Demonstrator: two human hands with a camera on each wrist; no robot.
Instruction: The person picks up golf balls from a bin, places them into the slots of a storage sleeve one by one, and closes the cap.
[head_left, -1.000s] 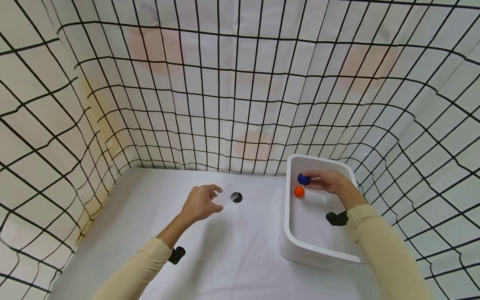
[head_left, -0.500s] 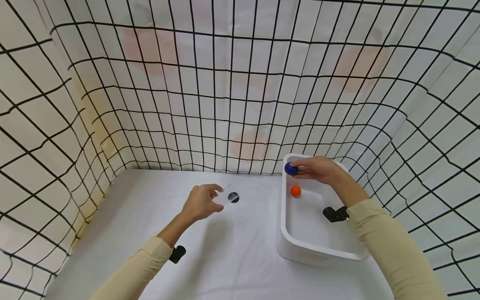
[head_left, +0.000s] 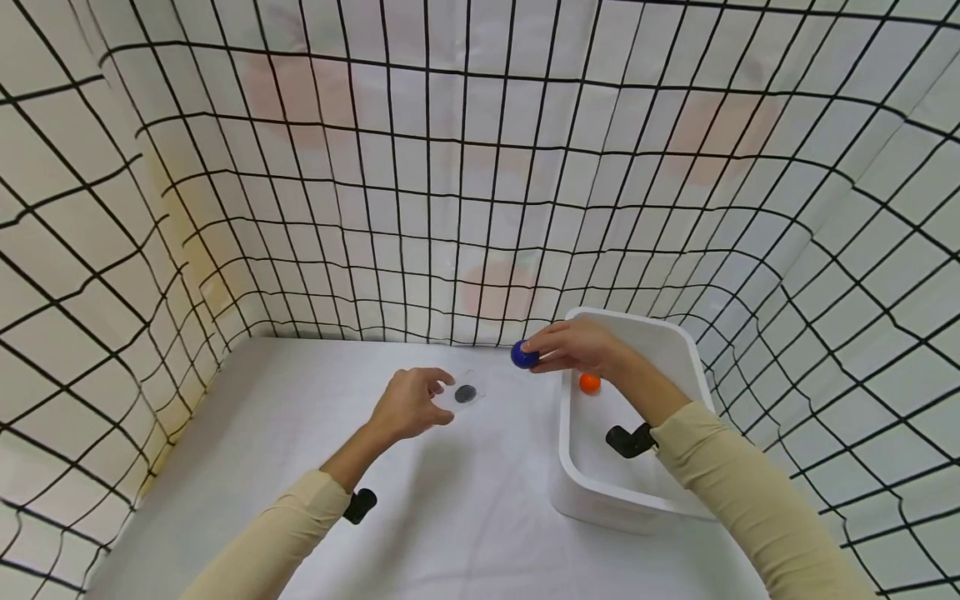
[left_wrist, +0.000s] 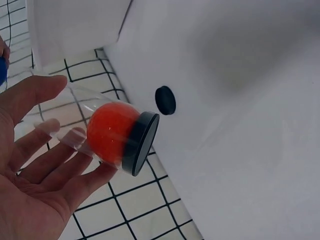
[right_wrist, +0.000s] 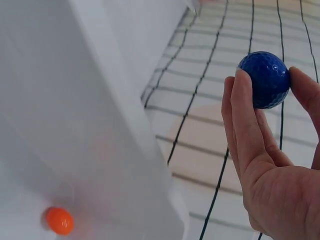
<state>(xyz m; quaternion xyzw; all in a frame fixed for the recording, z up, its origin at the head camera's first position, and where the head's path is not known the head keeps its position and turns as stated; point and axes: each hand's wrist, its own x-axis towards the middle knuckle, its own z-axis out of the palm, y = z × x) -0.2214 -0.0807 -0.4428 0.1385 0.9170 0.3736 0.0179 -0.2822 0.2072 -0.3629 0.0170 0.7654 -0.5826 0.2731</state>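
In the left wrist view my left hand [left_wrist: 45, 180] grips a clear plastic tube [left_wrist: 80, 107] between thumb and fingers. An orange-red ball [left_wrist: 111, 131] sits inside, against the tube's black end cap [left_wrist: 141, 145]. Beyond it a loose black cap [left_wrist: 165, 100] lies on the white surface. My right hand [head_left: 577, 346] pinches a dimpled blue golf ball [right_wrist: 265, 80] by its fingertips, just past the left rim of the white bin [head_left: 567, 450]. That blue ball is a short way right of the tube and apart from it. My left hand [head_left: 408, 404] is held above the table.
An orange ball [head_left: 589, 383] lies in the bin near its left wall. Black wire grid [head_left: 465, 200] walls the table [head_left: 495, 517] at the back and both sides. A black camera [head_left: 360, 505] is strapped at the left wrist, another camera [head_left: 628, 442] at the right.
My right hand has carried the blue golf ball left, from inside the bin, up and across its left rim toward the tube. My left hand has hardly moved.
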